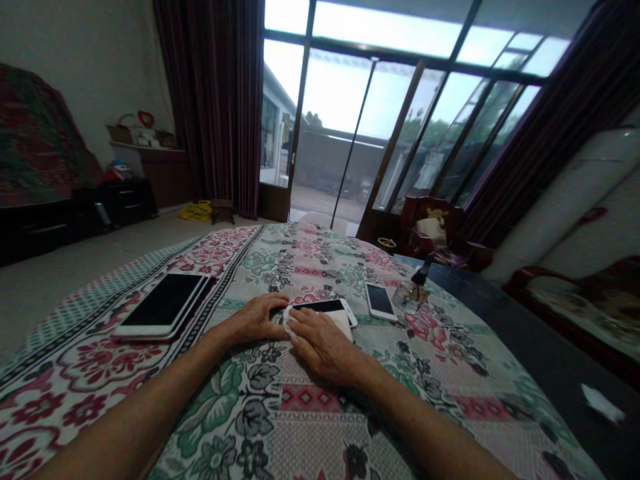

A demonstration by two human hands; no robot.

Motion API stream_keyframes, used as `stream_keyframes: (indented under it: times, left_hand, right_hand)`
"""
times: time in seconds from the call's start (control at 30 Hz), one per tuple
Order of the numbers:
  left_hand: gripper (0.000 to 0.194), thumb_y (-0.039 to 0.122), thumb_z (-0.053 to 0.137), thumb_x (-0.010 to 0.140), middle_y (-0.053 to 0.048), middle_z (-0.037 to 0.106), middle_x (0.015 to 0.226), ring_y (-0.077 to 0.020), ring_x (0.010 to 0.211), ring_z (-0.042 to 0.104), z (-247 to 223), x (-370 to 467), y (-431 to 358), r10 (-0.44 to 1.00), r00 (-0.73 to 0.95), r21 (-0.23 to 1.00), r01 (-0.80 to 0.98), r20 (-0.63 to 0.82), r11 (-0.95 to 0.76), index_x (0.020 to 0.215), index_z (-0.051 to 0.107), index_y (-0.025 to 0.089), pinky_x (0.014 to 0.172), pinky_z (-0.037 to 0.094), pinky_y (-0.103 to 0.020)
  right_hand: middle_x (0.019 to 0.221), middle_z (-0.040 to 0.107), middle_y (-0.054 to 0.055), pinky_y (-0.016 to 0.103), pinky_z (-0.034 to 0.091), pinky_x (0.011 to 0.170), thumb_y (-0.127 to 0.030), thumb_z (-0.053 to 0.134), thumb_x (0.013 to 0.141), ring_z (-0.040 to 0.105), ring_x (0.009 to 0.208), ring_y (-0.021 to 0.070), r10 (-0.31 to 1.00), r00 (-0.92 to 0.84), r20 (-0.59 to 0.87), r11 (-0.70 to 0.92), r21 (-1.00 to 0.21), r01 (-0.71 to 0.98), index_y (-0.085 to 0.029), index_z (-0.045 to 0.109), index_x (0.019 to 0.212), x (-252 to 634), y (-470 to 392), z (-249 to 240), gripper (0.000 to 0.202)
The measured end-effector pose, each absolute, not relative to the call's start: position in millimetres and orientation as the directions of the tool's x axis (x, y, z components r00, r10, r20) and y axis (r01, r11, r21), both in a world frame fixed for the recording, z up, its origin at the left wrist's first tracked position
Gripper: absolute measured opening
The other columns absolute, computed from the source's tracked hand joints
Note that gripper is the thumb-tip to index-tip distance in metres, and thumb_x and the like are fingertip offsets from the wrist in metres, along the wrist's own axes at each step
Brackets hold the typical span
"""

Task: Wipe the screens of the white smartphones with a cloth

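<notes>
A white smartphone (327,306) with a dark screen lies flat on the flowered tablecloth (310,433). My left hand (257,319) holds its left end, with thumb and fingers on either side. My right hand (323,343) presses a white cloth (343,323) onto the phone, fingers closed over it; part of the screen is covered by hand and cloth. A second white smartphone (381,301) lies just to the right. Beside it stands a clear glass bottle (411,292) with a dark top. Left of my hands lies a stack of white-framed tablets (163,305) with dark screens.
A dark surface (530,353) borders the table on the right, with a crumpled white paper (603,403) on it. Past the table stand a wooden chair (433,227) and glass doors (345,147). A yellow item (196,211) lies on the floor at left.
</notes>
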State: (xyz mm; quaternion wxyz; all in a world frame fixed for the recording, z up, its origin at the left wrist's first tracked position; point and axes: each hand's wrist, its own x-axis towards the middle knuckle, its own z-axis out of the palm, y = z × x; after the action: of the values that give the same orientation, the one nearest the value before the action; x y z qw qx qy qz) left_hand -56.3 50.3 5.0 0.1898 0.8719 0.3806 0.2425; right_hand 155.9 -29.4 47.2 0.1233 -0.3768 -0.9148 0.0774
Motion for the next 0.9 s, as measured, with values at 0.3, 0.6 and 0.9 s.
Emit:
stream_keyframes:
  times: [0.3,0.6,0.9]
  left_hand:
    - [0.057,0.049,0.071,0.072,-0.01,0.06,0.132,-0.0283,0.122,0.055,5,-54,48,0.761,0.573,0.496,0.587,0.304,-0.64,0.12,0.063,0.02,0.106,0.04,-0.042]
    - [0.074,0.055,0.071,0.071,-0.015,0.048,0.144,-0.0319,0.133,0.044,-4,-53,47,0.787,0.555,0.444,0.654,0.268,-0.612,0.132,0.054,0.018,0.112,0.034,-0.045]
    - [0.056,0.048,0.06,0.084,-0.011,0.047,0.146,-0.0285,0.134,0.042,-9,-58,50,0.738,0.606,0.432,0.605,0.296,-0.669,0.134,0.052,0.025,0.111,0.034,-0.045]
  right_hand:
    - [0.144,0.046,0.011,0.042,0.03,0.11,-0.034,0.031,0.1,0.038,0.134,0.0235,0.782,-0.589,0.204,0.623,-0.22,0.751,-0.019,0.05,0.133,159,-4,35,0.041]
    - [0.136,0.054,0.011,0.043,0.033,0.107,-0.024,0.033,0.098,0.045,0.126,0.0233,0.757,-0.616,0.22,0.654,-0.281,0.703,-0.016,0.057,0.124,165,-8,38,0.036]
    - [0.13,0.06,0.002,0.035,0.042,0.1,-0.011,0.044,0.089,0.053,0.116,0.0177,0.661,-0.731,0.169,0.731,-0.363,0.577,-0.025,0.066,0.112,189,-13,51,0.035]
